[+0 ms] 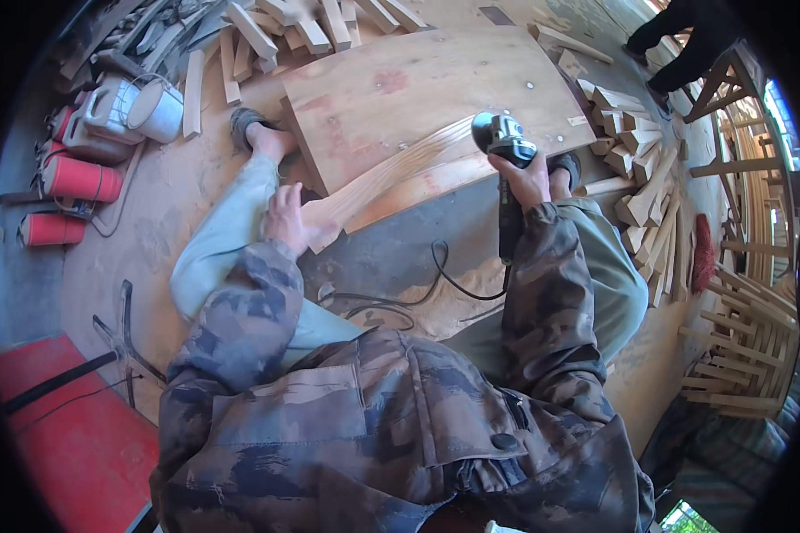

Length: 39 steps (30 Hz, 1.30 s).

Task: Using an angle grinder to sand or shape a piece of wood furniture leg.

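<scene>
A pale, curved wooden piece lies slantwise along the near edge of a plywood board. My left hand is at the near left end of that piece, fingers raised and apart, the thumb side by the wood; whether it touches is blurred. In my right hand is an angle grinder, gripped round its dark body. Its disc is over the right end of the curved piece; contact cannot be made out. A black cord runs from the grinder across the floor between my legs.
Wood offcuts are heaped at the right, and more sticks lie at the back. Red containers and a white bucket stand at the left, above a red panel. A person in dark trousers is at the far right.
</scene>
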Available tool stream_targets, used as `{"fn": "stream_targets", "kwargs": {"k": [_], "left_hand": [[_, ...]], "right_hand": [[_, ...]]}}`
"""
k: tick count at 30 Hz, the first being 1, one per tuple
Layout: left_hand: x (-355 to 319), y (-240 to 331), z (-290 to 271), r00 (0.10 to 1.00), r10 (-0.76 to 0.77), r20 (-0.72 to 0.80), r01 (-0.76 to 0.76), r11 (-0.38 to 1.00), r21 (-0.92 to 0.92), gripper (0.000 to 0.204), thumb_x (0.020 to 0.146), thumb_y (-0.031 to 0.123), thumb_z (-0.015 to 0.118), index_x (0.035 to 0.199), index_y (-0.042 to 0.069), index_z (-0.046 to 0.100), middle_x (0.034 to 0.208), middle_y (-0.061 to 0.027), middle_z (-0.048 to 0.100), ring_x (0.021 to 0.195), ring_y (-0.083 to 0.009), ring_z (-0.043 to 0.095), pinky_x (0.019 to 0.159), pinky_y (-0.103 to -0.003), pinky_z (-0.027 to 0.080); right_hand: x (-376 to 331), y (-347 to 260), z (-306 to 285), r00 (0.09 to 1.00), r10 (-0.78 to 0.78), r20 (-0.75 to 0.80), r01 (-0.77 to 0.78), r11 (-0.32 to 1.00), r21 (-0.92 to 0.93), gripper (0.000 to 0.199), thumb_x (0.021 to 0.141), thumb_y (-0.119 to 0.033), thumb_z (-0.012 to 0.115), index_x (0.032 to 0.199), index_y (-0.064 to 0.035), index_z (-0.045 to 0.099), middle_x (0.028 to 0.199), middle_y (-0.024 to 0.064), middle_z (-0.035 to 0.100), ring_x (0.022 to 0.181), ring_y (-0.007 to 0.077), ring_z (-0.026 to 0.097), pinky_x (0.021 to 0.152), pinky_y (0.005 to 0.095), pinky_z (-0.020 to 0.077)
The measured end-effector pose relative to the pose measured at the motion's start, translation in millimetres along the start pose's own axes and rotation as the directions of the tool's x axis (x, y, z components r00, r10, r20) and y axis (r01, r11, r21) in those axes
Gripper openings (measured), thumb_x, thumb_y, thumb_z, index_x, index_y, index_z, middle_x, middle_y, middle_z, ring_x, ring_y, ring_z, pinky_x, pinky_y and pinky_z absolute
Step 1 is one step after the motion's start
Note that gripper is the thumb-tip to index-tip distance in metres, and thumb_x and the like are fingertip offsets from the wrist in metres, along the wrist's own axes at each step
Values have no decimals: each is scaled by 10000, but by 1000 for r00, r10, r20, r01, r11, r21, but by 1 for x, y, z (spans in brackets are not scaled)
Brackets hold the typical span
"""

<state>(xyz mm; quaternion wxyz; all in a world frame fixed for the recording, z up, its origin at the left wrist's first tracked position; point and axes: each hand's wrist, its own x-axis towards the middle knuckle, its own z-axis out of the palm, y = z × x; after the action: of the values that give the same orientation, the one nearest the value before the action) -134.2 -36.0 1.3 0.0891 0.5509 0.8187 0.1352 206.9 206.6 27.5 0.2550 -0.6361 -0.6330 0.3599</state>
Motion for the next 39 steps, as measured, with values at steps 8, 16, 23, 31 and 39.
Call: {"fn": "stream_targets", "kwargs": {"k": [8, 16, 23, 31, 39], "left_hand": [[-10, -11, 29, 984, 36, 173, -55, 993, 104, 1157, 564, 293, 876, 1429, 5, 164, 1303, -195, 342, 1211, -373, 415, 989, -416, 414], [-2, 1, 9, 979, -35, 200, 71, 981, -178, 1113, 588, 228, 853, 1422, -6, 154, 1297, -198, 343, 1189, -354, 466, 1004, -387, 428], [3, -6, 7, 973, -37, 228, 89, 971, -222, 941, 581, 185, 837, 1329, 72, 279, 1239, -172, 374, 1146, -376, 497, 958, -432, 456], [6, -14, 10, 977, 40, 208, 9, 974, -227, 865, 582, 133, 804, 1294, 86, 316, 1176, -181, 404, 1090, -403, 519, 910, -457, 473], [9, -13, 4, 977, 58, 204, -19, 982, -186, 905, 561, 126, 818, 1306, 99, 304, 1181, -173, 395, 1116, -394, 488, 929, -457, 454]], "right_hand": [[-68, -49, 42, 957, -164, 241, 181, 982, -51, 763, 664, -362, 818, 1190, 54, 453, 1045, 212, 623, 980, 292, 617, 847, 369, 483], [-114, -77, 99, 864, -287, 414, 355, 930, -97, 808, 668, -336, 797, 1265, 12, 377, 1033, 269, 624, 1011, 411, 602, 848, 443, 482], [-125, -88, 117, 833, -204, 514, 334, 926, -175, 858, 682, -308, 785, 1316, 5, 299, 1045, 281, 612, 1008, 415, 602, 848, 448, 486], [-83, -55, 88, 906, -160, 392, 301, 894, -333, 931, 667, -341, 791, 1364, 1, 277, 1018, 252, 642, 987, 383, 627, 837, 433, 501], [-19, -17, 27, 984, -95, 154, 145, 925, -352, 876, 644, -338, 810, 1290, 14, 335, 1060, 268, 622, 1018, 396, 612, 860, 427, 490]]}}
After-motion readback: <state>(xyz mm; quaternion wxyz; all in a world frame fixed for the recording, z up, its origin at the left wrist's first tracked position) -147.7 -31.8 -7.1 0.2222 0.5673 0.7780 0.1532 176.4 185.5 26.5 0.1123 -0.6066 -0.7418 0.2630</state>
